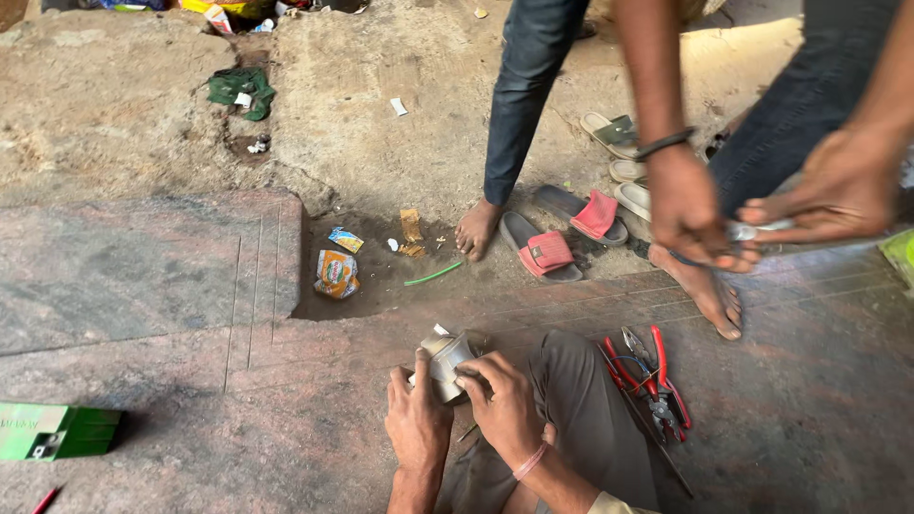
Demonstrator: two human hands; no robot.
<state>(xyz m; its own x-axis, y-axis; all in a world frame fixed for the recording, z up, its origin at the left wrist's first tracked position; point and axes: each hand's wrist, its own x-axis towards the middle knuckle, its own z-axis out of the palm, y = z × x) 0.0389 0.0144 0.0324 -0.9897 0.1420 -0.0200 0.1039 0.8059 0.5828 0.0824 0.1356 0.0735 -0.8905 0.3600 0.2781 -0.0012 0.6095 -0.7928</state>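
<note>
The left hand and right hand both grasped a small grey metal cylindrical part; red-handled pliers lay right on the stone floor.

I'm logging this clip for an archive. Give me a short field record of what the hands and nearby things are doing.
setting: stone floor beside bare ground
left hand: grips a small grey-white roll from the left
right hand: fingers rest on the roll's top
beside the right knee: red-handled pliers
far left: green box
other person: standing barefoot, both hands working a thin metal piece
ground litter: pink sandals, wrappers
</note>
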